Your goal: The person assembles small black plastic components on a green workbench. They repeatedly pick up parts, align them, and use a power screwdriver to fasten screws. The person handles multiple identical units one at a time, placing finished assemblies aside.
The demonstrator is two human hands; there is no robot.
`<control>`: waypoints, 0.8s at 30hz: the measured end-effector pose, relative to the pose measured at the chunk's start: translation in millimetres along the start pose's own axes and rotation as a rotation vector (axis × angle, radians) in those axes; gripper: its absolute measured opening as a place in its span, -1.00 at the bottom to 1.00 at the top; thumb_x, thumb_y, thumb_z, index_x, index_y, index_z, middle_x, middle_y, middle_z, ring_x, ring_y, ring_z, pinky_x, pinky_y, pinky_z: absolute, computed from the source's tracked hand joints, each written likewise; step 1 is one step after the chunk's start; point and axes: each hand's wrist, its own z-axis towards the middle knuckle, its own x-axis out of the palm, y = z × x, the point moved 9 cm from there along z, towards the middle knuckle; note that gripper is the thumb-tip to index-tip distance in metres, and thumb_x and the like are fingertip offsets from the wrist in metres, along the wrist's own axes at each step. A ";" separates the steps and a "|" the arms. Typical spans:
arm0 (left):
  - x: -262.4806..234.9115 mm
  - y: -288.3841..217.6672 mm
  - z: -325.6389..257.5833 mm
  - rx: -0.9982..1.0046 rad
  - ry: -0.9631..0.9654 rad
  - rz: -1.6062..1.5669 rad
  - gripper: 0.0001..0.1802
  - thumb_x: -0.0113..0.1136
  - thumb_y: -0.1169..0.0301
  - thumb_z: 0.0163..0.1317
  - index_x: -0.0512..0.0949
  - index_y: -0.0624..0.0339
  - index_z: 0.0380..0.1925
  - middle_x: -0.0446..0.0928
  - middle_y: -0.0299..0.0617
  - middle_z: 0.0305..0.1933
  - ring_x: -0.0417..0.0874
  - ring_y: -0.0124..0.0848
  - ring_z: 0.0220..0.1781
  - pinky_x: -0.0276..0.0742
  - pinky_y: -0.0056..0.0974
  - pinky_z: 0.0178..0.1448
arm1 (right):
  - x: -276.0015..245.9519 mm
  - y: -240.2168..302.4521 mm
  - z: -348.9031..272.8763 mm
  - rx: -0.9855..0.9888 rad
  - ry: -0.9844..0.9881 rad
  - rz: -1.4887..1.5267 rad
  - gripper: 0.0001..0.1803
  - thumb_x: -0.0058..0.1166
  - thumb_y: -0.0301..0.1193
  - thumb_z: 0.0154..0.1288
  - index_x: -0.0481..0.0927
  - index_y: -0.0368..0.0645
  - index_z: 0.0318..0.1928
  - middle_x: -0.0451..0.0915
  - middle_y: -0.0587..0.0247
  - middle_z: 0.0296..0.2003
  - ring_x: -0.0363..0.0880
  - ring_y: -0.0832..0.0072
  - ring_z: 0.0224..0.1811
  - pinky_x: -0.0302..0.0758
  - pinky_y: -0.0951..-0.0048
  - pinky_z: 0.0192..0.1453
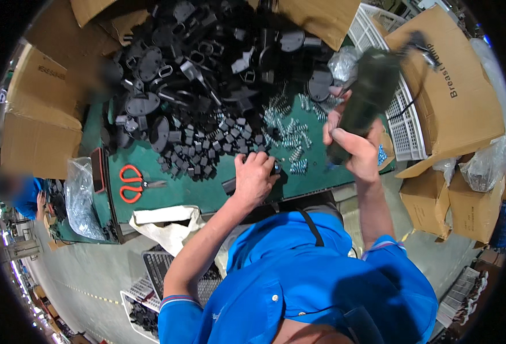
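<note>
My right hand [356,143] is wrapped round a dark green electric screwdriver [370,86], blurred by motion. The tool slants, its lower end toward the table and its upper end by a dark hanging cord [418,43]. At the table's near edge my left hand [254,178] is closed over a black plastic part [229,186]. Its fingers hide most of that part. Beyond this hand lie many small black blocks [198,146], and between the two hands are loose metal springs [294,136]. Larger black plastic parts [150,63] are heaped farther back.
Orange-handled scissors [131,183] lie left on the green table [201,195]. Cardboard boxes [41,129] flank the left side; an open carton [454,97] and a white plastic crate [408,123] stand right. A white bag [164,221] hangs at the front edge. Another person's hand [41,203] shows far left.
</note>
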 end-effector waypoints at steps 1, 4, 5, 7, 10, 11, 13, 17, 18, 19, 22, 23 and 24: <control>-4.2 0.8 -2.6 -0.008 -0.015 0.001 -0.54 0.43 0.28 -0.06 0.60 0.14 -0.10 0.52 -0.21 -0.16 0.52 -0.21 -0.05 0.26 0.00 0.17 | -19.5 -11.1 2.4 0.068 -0.021 -0.280 -0.36 0.28 -0.38 0.07 0.45 -0.28 0.19 0.55 0.14 -0.27 0.56 0.41 -0.31 0.50 0.39 -0.23; -57.4 -23.8 -16.2 0.041 -0.147 -0.076 -0.46 0.42 0.34 -0.06 0.56 0.16 0.00 0.53 -0.15 -0.13 0.52 -0.18 -0.03 0.24 0.04 0.22 | -63.8 -51.4 -4.6 0.025 -0.101 -0.978 -0.38 0.33 -0.27 0.06 0.53 -0.31 0.12 0.67 -0.02 -0.20 0.66 0.23 -0.14 0.54 0.28 -0.06; -77.0 -31.0 -26.5 0.050 -0.160 -0.060 -0.43 0.42 0.36 -0.06 0.55 0.16 0.04 0.52 -0.14 -0.15 0.51 -0.17 -0.05 0.27 0.03 0.20 | -71.1 -63.1 -11.4 0.144 -0.109 -1.063 -0.35 0.34 -0.28 0.04 0.51 -0.30 0.15 0.66 -0.08 -0.14 0.65 0.14 -0.07 0.53 0.24 0.02; -114.2 -38.2 -50.5 0.034 -0.168 -0.014 -0.41 0.41 0.38 -0.05 0.55 0.15 0.08 0.50 -0.13 -0.22 0.51 -0.15 -0.13 0.34 -0.05 0.11 | -81.3 -79.7 -23.8 0.194 -0.143 -1.206 -0.32 0.35 -0.27 0.02 0.50 -0.26 0.17 0.65 -0.15 -0.07 0.63 0.00 -0.02 0.51 0.15 0.07; -147.1 0.3 -116.0 -0.268 -0.090 0.093 -0.52 0.38 0.38 -0.03 0.60 0.13 -0.01 0.53 -0.12 -0.29 0.55 -0.10 -0.20 0.43 -0.05 -0.08 | -81.2 -76.6 -33.7 -0.015 -0.181 -1.327 -0.33 0.35 -0.28 0.03 0.50 -0.17 0.19 0.64 -0.13 -0.04 0.64 -0.02 -0.05 0.52 0.09 0.04; -149.3 25.6 -153.0 -0.438 -0.022 0.170 -0.56 0.39 0.36 -0.05 0.61 0.13 -0.08 0.55 -0.12 -0.28 0.57 -0.08 -0.19 0.44 -0.03 -0.09 | -80.9 -73.2 -36.0 -0.016 -0.150 -1.350 -0.39 0.33 -0.30 0.06 0.52 -0.16 0.17 0.64 -0.09 -0.05 0.64 -0.02 -0.07 0.52 0.08 0.02; -157.1 65.9 -224.1 -0.682 0.067 0.424 -0.78 0.34 0.35 -0.04 0.63 0.10 -0.34 0.57 -0.13 -0.38 0.62 -0.12 -0.24 0.45 -0.02 -0.14 | -89.4 -53.3 -39.3 0.008 -0.146 -1.301 -0.51 0.28 -0.32 0.13 0.57 -0.16 0.10 0.65 -0.04 -0.10 0.63 -0.03 -0.13 0.53 0.08 -0.01; -141.4 123.4 -321.8 -0.959 0.303 0.622 -0.75 0.35 0.29 0.02 0.67 0.09 -0.27 0.62 -0.10 -0.29 0.65 -0.11 -0.17 0.42 0.03 -0.03 | -166.9 -31.4 -47.3 0.107 -0.225 -1.609 -0.68 0.19 -0.34 0.22 0.63 -0.20 -0.03 0.66 -0.08 -0.28 0.62 -0.07 -0.19 0.53 0.06 -0.05; -147.9 122.5 -315.9 -0.948 0.232 0.577 -0.70 0.37 0.28 0.01 0.67 0.09 -0.22 0.61 -0.09 -0.28 0.65 -0.10 -0.17 0.43 0.04 -0.04 | -186.4 -40.2 -49.4 0.308 -0.191 -1.806 -0.70 0.18 -0.34 0.23 0.63 -0.20 -0.05 0.66 -0.10 -0.30 0.62 -0.07 -0.18 0.53 0.05 -0.06; -152.0 120.4 -298.0 -0.895 0.124 0.488 -0.63 0.40 0.24 0.01 0.66 0.09 -0.15 0.60 -0.08 -0.29 0.64 -0.09 -0.22 0.48 0.02 -0.10 | -193.2 -48.7 -50.3 0.300 -0.159 -1.800 -0.72 0.18 -0.37 0.22 0.62 -0.21 -0.07 0.65 -0.11 -0.30 0.62 -0.08 -0.17 0.52 0.03 -0.07; -160.1 132.1 -210.7 -0.777 -0.034 0.330 -0.56 0.35 0.21 0.12 0.59 0.12 -0.01 0.56 -0.05 -0.29 0.61 -0.05 -0.22 0.53 -0.02 -0.15 | -196.6 -57.0 -49.6 0.210 -0.103 -1.856 -0.75 0.25 -0.47 0.12 0.61 -0.23 -0.15 0.64 -0.10 -0.32 0.62 -0.06 -0.16 0.51 0.01 -0.10; -178.6 125.4 -173.3 -0.605 -0.250 0.371 -0.53 0.33 0.20 0.15 0.57 0.15 0.04 0.57 -0.02 -0.26 0.61 -0.02 -0.21 0.54 -0.02 -0.12 | -204.2 -61.5 -48.8 0.260 -0.100 -1.830 -0.73 0.30 -0.49 0.07 0.62 -0.25 -0.18 0.64 -0.05 -0.33 0.62 -0.06 -0.19 0.52 0.01 -0.10; -181.8 142.1 -147.1 -0.617 -0.289 0.316 -0.56 0.29 0.18 0.20 0.58 0.15 0.04 0.59 0.02 -0.16 0.63 0.01 -0.16 0.55 -0.04 -0.08 | -199.0 -59.3 -49.3 0.127 -0.085 -1.802 -0.79 0.32 -0.48 0.06 0.60 -0.26 -0.28 0.62 -0.05 -0.37 0.59 -0.06 -0.25 0.49 0.03 -0.17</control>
